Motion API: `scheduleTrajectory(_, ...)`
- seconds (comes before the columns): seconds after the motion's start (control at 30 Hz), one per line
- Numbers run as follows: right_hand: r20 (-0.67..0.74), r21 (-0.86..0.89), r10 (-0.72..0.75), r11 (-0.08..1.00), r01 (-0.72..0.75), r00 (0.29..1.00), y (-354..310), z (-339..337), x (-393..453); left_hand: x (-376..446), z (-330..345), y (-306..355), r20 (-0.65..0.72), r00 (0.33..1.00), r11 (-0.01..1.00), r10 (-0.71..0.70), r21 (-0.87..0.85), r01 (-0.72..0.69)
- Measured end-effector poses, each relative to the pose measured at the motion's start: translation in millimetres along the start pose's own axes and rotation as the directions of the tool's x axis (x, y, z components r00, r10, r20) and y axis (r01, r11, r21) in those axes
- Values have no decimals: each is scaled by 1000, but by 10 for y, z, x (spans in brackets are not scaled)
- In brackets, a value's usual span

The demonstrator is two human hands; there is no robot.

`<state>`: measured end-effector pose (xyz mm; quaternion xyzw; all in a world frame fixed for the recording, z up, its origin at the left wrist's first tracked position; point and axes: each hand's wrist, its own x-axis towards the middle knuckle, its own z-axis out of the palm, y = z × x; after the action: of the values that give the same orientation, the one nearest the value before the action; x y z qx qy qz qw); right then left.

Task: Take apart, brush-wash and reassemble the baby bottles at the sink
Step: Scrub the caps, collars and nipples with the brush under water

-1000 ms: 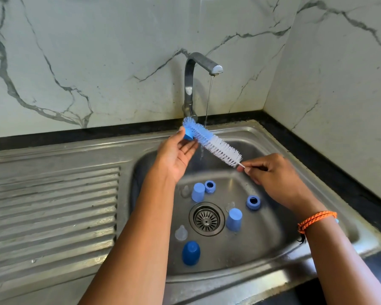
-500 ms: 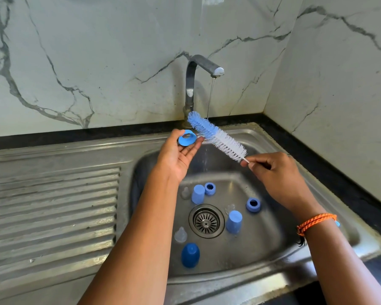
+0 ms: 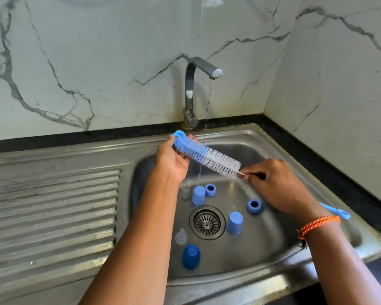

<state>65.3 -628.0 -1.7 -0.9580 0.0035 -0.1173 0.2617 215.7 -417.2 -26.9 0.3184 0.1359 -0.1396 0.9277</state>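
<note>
Against a corner of white marble-patterned wall panels with grey veins, a stainless-steel sink sits in a dark countertop. Its ribbed draining board extends to the left and shows dull water marks. A curved metal tap stands at the back edge and releases a thin stream of water into the basin.

Above the basin, the left hand holds a blue plastic ring with its fingers curled round it. The right hand pinches the wire stem of a bottle brush between thumb and fingertips. The brush has blue bristles at the tip and white bristles nearer the stem. Its blue tip lies against the ring; whether it passes through the ring cannot be determined. The flat blue brush handle projects past the right wrist, which carries an orange braided band.

Basin contents, grouped around the round slotted drain:
- two pale blue caps, tapered, resting open side down
- one darker blue cap, nearest the front
- two blue collar rings, hole facing up
- one clear teat, left of the drain
- two further clear parts near the caps, too faint to identify
</note>
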Motion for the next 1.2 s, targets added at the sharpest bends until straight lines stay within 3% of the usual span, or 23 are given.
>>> scheduleTrajectory(0.2,-186,-111,27,993,-48,982,-73,2,-12,39,-13,36,-46,998,980,39,199,-29)
scheduleTrajectory(0.37,-450,-168,-29,984,-53,893,-94,35,-16,33,-40,47,-37,999,969,25,245,-15)
scheduleTrajectory(0.53,-572,-114,2,990,-82,820,-61,9,3,34,-67,23,8,1000,957,-30,287,26)
scheduleTrajectory(0.63,-563,-106,15,990,-91,826,-51,6,11,29,-88,2,12,999,945,-51,323,44)
scheduleTrajectory(0.87,-383,73,157,987,-140,910,192,-160,22,21,-30,-159,4,996,949,-93,304,87)
scheduleTrajectory(1.07,-398,15,156,986,-163,904,259,-191,3,19,-19,-200,22,990,916,-142,382,123)
scheduleTrajectory(1.2,-238,21,192,981,-192,952,359,-239,0,39,-24,-182,9,996,933,-88,352,79)
